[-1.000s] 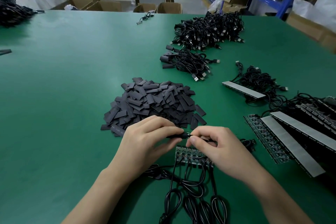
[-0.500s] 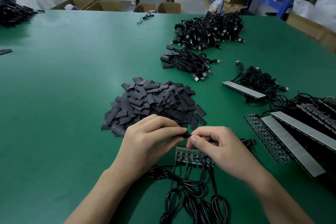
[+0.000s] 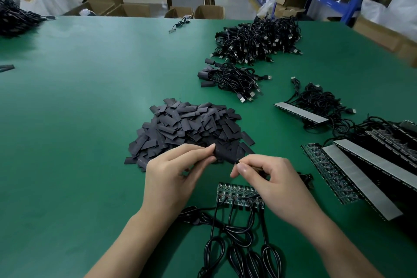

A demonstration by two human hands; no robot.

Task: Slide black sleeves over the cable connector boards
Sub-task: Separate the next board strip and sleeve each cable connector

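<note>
coiled black cables [image 3: 239,253] run up to a row of green connector boards [image 3: 234,194] lying flat on the table [image 3: 90,119]. just beyond, the left hand [image 3: 173,178] pinches one black sleeve [image 3: 223,153] between thumb and fingertips. the right hand [image 3: 277,180], fingers curled, pinches what looks like a cable end [image 3: 236,162] at the sleeve's mouth, though it is too small to be sure. this looks like threading; next the mouth needs lining up before sliding on. behind sits the sleeve pile [image 3: 191,124], then bundled cables [image 3: 232,79].
</note>
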